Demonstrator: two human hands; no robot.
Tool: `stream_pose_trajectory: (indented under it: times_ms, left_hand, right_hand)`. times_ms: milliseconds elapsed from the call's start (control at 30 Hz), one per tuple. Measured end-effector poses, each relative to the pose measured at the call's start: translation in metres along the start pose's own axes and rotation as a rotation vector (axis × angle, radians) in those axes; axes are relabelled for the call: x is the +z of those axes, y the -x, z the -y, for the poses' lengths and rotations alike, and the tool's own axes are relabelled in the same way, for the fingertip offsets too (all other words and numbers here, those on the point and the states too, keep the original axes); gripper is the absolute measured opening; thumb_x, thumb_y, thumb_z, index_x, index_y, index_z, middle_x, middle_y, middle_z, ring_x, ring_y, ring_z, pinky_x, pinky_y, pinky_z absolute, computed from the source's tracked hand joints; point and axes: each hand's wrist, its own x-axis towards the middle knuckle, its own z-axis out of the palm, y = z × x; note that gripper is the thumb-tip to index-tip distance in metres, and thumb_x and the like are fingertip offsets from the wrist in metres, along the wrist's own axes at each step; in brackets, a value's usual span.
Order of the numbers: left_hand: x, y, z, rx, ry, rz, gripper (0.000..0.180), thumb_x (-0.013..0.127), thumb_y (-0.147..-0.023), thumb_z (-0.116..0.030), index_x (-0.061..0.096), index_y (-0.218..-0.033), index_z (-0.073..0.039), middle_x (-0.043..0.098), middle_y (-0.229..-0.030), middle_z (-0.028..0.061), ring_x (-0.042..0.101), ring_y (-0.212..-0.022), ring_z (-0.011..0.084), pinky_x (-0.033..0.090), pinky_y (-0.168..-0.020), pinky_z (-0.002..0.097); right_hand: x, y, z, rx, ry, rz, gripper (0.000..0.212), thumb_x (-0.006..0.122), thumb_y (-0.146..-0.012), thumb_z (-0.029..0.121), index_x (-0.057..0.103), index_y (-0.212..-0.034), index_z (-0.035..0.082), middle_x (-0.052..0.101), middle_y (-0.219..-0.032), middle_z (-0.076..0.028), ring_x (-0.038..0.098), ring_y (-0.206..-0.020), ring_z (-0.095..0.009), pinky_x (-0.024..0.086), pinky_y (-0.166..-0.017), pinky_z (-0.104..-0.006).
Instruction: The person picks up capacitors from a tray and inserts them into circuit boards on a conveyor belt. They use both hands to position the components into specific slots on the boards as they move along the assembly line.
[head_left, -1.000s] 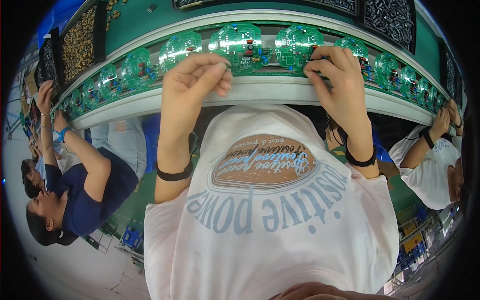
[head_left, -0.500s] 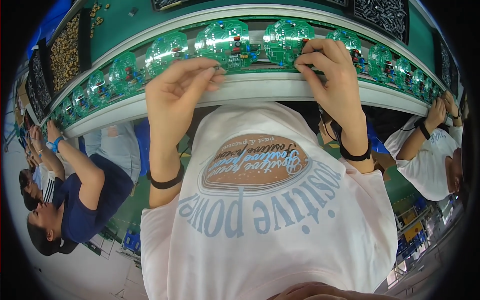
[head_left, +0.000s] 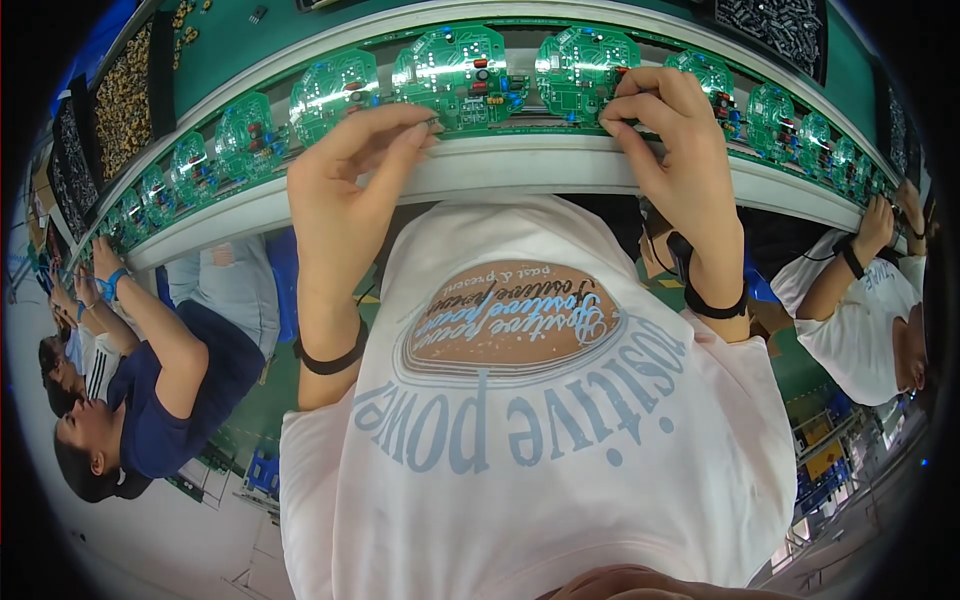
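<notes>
Since the frame one second ago, we see one hand of the navy-shirted co-worker, raised then beyond the front metal rail, come down toward the board line. Both of the wearer's hands keep about the same spots on the boards.

Left hand: over the rail, fingertips at the lower left edge of the left centre circuit board. Thumb and index tips nearly meet; we can't tell whether a small part is pinched there.

Right hand: over the rail, fingertips at the lower right of the right centre circuit board. Thumb and index close together; too small for us to tell if they grip anything.

Both boards lie just beyond the rail, in a row of similar green boards running along it. On the left one we note a dark round capacitor, red and blue parts.

Farther beyond the rail, on the green table: tray of yellow-brown components to the left, tray of dark components to the right. Black wristband on the left arm, near side of the rail.
</notes>
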Motion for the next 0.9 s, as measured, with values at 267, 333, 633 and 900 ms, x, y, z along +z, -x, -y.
stream_pose_trajectory:
  times_ms: [267, 333, 633, 900]
  left_hand:
    - [-0.002, -0.001, 0.001, 0.053, -0.171, -0.012, 0.014, 0.071, -0.094, -0.003, 0.076, -0.107, -0.001, 0.079, -0.096, 0.0066, 0.076, -0.086, 0.0138, 0.044, -0.112, 0.0345]
    - [-0.001, 0.000, 0.000, 0.031, -0.151, -0.032, 0.012, 0.071, -0.094, -0.003, 0.076, -0.105, -0.001, 0.079, -0.096, 0.0068, 0.076, -0.085, 0.0139, 0.043, -0.112, 0.0333]
    - [0.007, -0.013, 0.003, 0.323, -0.412, 0.018, 0.012, 0.076, -0.085, -0.001, 0.076, -0.097, -0.004, 0.076, -0.099, 0.0064, 0.070, -0.090, 0.0222, 0.052, -0.088, 0.0340]
    - [0.013, -0.021, 0.015, 0.552, -0.645, 0.007, 0.011, 0.077, -0.081, -0.001, 0.074, -0.090, -0.006, 0.071, -0.099, 0.0047, 0.060, -0.094, 0.0288, 0.050, -0.077, 0.0386]
  right_hand:
    - [-0.001, -0.002, 0.001, -0.035, 0.021, 0.010, 0.016, 0.075, -0.081, -0.001, 0.070, -0.095, 0.003, 0.064, -0.107, -0.009, 0.061, -0.099, -0.030, 0.049, -0.084, -0.0388]
    - [-0.001, -0.002, 0.001, -0.071, 0.053, 0.008, 0.016, 0.075, -0.081, 0.001, 0.070, -0.096, 0.003, 0.065, -0.109, -0.009, 0.061, -0.099, -0.030, 0.049, -0.084, -0.0391]
    - [0.000, -0.004, 0.008, -0.144, 0.228, 0.073, 0.019, 0.077, -0.082, 0.007, 0.070, -0.099, 0.004, 0.066, -0.111, -0.008, 0.061, -0.099, -0.031, 0.048, -0.084, -0.0398]
    - [-0.096, -0.018, -0.025, -0.028, 0.166, 0.044, 0.019, 0.067, -0.095, -0.001, 0.069, -0.114, -0.002, 0.071, -0.119, -0.011, 0.067, -0.110, -0.022, 0.051, -0.094, -0.0314]
